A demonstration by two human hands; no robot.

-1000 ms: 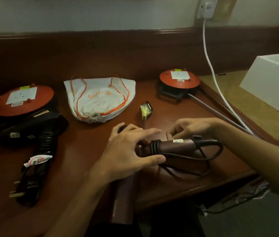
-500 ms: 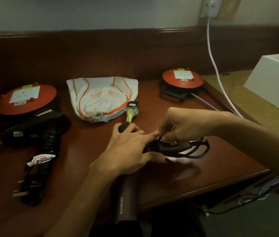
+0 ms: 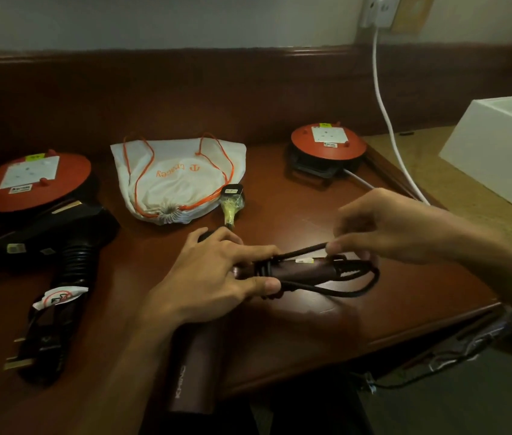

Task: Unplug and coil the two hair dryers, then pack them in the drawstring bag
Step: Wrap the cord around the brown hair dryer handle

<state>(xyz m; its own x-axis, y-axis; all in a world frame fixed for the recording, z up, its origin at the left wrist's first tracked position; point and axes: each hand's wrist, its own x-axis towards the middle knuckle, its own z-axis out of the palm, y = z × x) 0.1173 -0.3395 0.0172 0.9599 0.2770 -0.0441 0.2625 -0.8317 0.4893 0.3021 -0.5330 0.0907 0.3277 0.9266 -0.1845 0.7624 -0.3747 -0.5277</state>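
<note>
A maroon hair dryer [image 3: 308, 270] lies near the table's front edge, its barrel pointing toward me. My left hand [image 3: 217, 277] presses on it where the black cord [image 3: 352, 288] is wound round the handle. My right hand [image 3: 399, 227] pinches a stretch of that cord above the handle. The cord's plug [image 3: 232, 199], with a yellow tag, lies just behind my left hand. A black hair dryer [image 3: 60, 246] lies at the left, its cord coiled and its plug [image 3: 19, 361] toward me. The white drawstring bag [image 3: 179, 174] with orange cords lies flat and cinched at the back centre.
Two orange cable reels stand on the table, one at the far left [image 3: 28, 180] and one at the back right [image 3: 326, 146]. A white cable [image 3: 386, 114] runs from a wall socket [image 3: 377, 11] down past the right reel. A white box [image 3: 499, 152] sits at the right.
My right hand has lifted from the handle and now pulls a length of cord up and across it. The plug has slid closer to the bag. My left hand stays on the dryer.
</note>
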